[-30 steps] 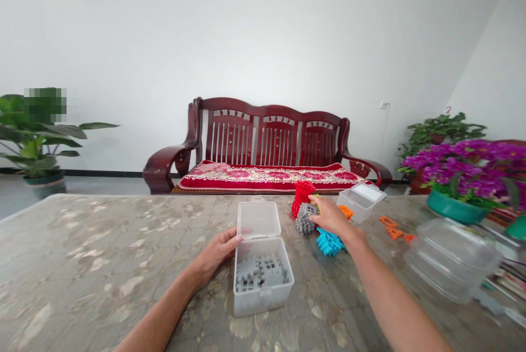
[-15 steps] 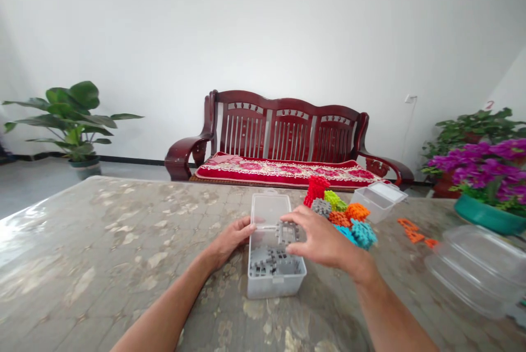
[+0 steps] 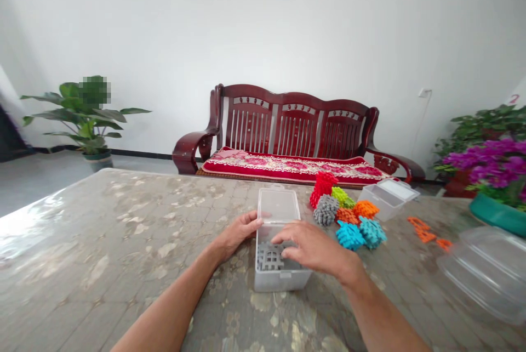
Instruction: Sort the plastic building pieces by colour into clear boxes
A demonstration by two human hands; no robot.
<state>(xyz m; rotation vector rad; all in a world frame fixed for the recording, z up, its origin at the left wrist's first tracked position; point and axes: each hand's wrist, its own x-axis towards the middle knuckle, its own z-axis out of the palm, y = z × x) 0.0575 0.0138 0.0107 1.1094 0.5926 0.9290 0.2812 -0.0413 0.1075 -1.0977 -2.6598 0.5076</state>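
Note:
A clear plastic box (image 3: 283,282) stands on the table with its hinged lid (image 3: 279,205) tipped back. Grey interlocking pieces (image 3: 271,256) lie inside it. At the box's left rim, near the hinge, my left hand (image 3: 242,230) grips the edge between thumb and fingers. Over the right part of the box is my right hand (image 3: 304,243), fingers apart and bent down toward the grey pieces, with nothing visible held between them. Its palm hides part of the box's contents.
Behind and right of the box sit clusters of linked pieces: red (image 3: 322,190), grey (image 3: 326,210), green, orange and blue (image 3: 349,235). Another clear box (image 3: 380,201), loose orange pieces (image 3: 423,230), a large clear container (image 3: 485,275) and a flower pot (image 3: 497,215) stand further right.
The grey piece that was between my right thumb and fingers is now down in the box or out of sight, and that hand is free of it. The whole view has shifted slightly.

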